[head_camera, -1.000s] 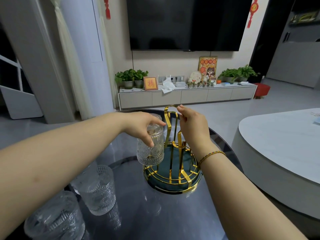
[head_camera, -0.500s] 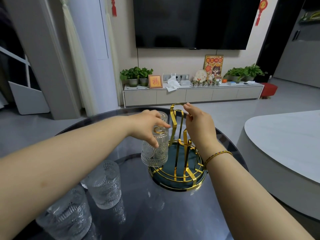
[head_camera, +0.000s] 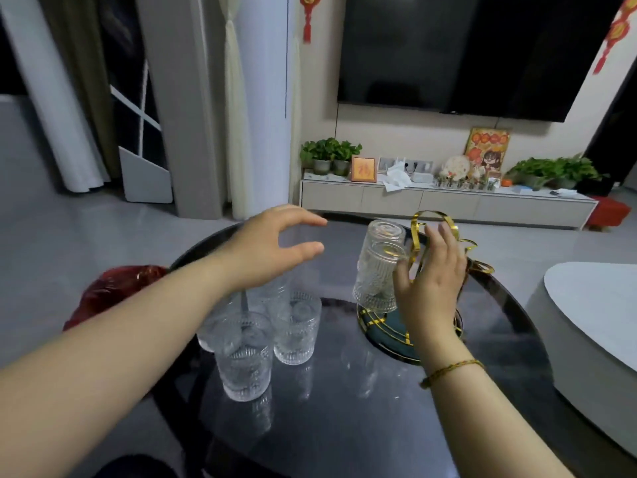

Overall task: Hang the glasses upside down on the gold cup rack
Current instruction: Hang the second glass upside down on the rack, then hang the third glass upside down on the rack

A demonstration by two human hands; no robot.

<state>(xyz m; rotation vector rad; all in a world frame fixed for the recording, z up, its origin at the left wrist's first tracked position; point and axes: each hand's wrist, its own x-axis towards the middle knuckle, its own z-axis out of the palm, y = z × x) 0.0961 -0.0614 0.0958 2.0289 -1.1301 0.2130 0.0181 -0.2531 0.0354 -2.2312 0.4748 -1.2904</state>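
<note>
One glass (head_camera: 377,267) now hangs upside down on the gold cup rack (head_camera: 418,236), released by the left hand (head_camera: 272,250), which has moved away left of the rack, open and empty, above the upright glasses (head_camera: 262,336). The right hand (head_camera: 431,284), fingers loosely spread, rests against the rack. Remaining glasses probably come next.

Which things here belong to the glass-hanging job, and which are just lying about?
Job: gold cup rack; hung glass; waiting glasses; left hand; right hand.
Lying about: red bag; television; potted plants.
</note>
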